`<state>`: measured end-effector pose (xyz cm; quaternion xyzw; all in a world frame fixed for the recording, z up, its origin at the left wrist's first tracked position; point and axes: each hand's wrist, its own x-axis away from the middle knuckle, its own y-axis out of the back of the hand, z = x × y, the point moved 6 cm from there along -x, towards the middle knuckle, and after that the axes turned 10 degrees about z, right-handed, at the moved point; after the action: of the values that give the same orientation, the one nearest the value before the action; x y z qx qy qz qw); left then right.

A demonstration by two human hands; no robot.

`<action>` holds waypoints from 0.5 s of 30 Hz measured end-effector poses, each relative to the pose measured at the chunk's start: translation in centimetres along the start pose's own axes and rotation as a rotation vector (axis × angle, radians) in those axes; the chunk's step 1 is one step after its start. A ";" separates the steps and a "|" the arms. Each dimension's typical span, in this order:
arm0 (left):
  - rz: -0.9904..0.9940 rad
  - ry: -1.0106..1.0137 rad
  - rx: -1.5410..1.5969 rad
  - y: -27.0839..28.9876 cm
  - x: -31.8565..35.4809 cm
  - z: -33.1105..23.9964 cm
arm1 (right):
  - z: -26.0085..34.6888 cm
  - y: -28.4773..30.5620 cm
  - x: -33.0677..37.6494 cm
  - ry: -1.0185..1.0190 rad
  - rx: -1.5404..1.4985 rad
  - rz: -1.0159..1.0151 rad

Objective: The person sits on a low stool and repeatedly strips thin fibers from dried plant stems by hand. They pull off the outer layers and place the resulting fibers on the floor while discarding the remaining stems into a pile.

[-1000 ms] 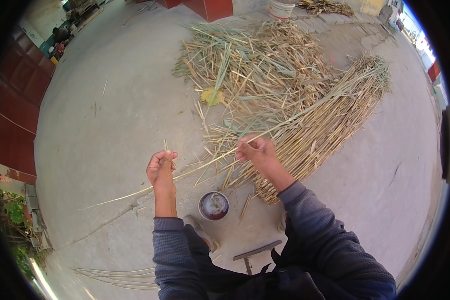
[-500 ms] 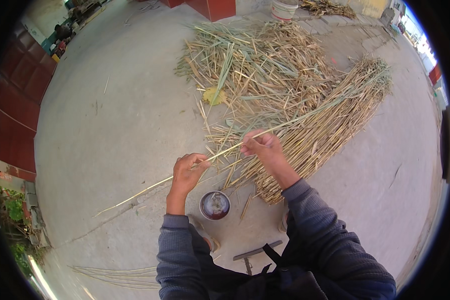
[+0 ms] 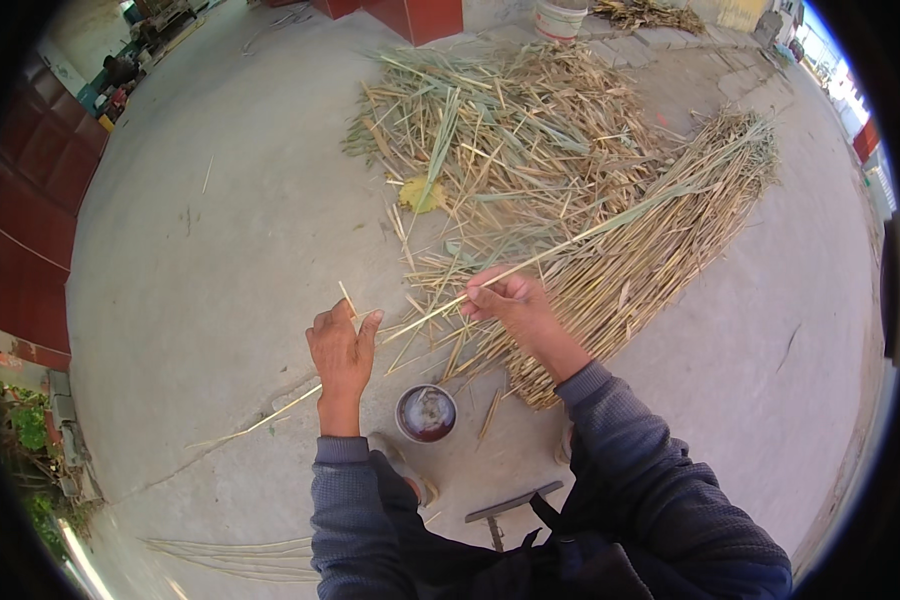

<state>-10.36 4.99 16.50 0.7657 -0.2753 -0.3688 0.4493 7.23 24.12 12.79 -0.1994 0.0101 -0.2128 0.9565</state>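
Observation:
In my right hand (image 3: 518,312), a long thin reed stalk (image 3: 422,322) is pinched between thumb and fingers. It slants from the lower left up over the bundle, where its upper end is leafy and green. My left hand (image 3: 340,355) is beside the stalk's lower part, fingers curled and thumb raised. A short straw-coloured strip (image 3: 346,295) sticks up from its fingers. The stalk passes behind this hand, so whether they touch is hidden. Under my right wrist lies a thick bundle of reed stalks (image 3: 630,280).
Beyond my hands spreads a heap of loose leaves and straw (image 3: 530,130), with a yellow leaf (image 3: 423,194) at its edge. A round tin (image 3: 426,413) stands between my feet. Several thin stalks (image 3: 230,558) lie at the lower left. A white bucket (image 3: 560,20) stands far off.
My left hand has moved left and turned, and a short strip now shows in its fingers. My right hand has shifted slightly left, still gripping the stalk.

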 end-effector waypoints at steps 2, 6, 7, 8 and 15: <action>-0.114 -0.137 0.179 -0.3 -0.3 -3.2 | -1.4 -1.5 -0.1 -0.060 -0.002 0.014; 0.240 -0.165 0.303 -1.9 -0.1 -5.2 | -2.0 -2.2 -0.1 -0.089 0.030 0.024; 0.296 -0.085 0.247 -1.7 -0.1 -4.4 | -1.7 -1.4 0.0 -0.095 0.025 -0.024; 0.339 -0.035 0.207 -1.2 -0.1 -3.2 | -1.2 -0.8 0.0 -0.084 0.011 -0.044; 0.313 0.011 0.480 -1.3 0.4 -3.8 | -1.7 -0.9 0.1 -0.106 -0.045 -0.076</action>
<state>-6.93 7.13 16.51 0.8002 -0.4673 -0.2152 0.3082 6.75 22.71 11.59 -0.2319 -0.0434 -0.2376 0.9423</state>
